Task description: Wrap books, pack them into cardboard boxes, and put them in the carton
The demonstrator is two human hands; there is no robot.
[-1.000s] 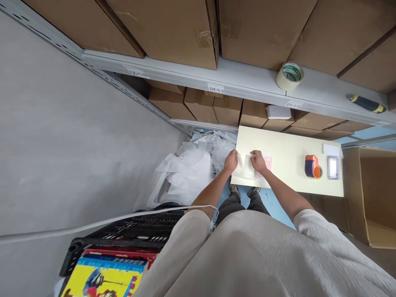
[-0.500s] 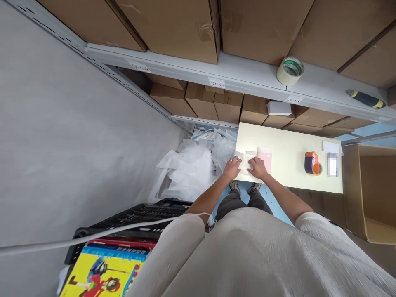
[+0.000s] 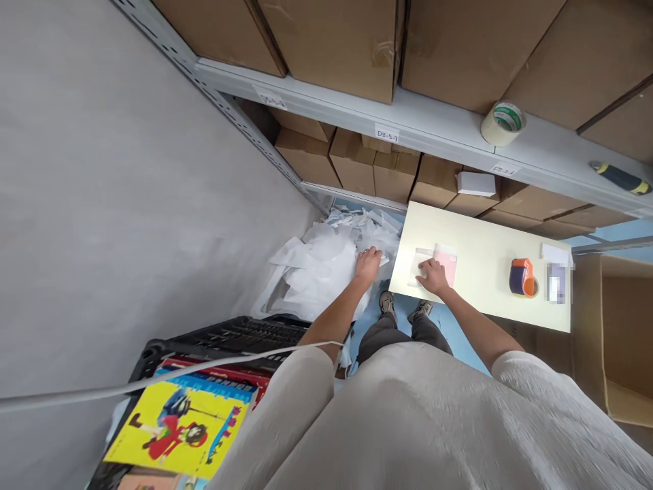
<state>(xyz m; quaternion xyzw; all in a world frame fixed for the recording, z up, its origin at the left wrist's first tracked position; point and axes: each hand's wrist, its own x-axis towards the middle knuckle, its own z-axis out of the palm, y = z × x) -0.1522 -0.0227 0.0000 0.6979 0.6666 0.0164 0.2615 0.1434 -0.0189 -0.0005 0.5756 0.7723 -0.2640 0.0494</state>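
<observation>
pale cream and rectangular, our bench [image 3: 484, 258] has its left short edge between our two hands. beyond that edge a heap of loose white translucent sheets [image 3: 316, 265] spreads toward the plain grey wall [image 3: 153, 238]. the far long edge runs near the brown cardboard boxes [image 3: 433, 178] under the grey metal rack [image 3: 326, 105], the right short edge stops just beside a large brown cardboard carton [image 3: 589, 320], and the near edge passes by our greyish shoes [image 3: 388, 303]. a broad stretch of bench lies between our right hand [image 3: 433, 275] and the orange and purple tape dispenser [image 3: 521, 278], leaving sideways room.

that hand rests on the left part of the bench, fingers bent, thumb a little apart from the forefinger, touching the thin whitish translucent sleeve [image 3: 414, 267] that lies flat near the left edge. partly under the hand lies the flat pink and white rectangular packet [image 3: 447, 257]; we cannot tell whether the two are joined. our left hand [image 3: 368, 264] is out past the edge, over the heap, its fingers curled; we cannot tell whether they pinch a sheet.
</observation>
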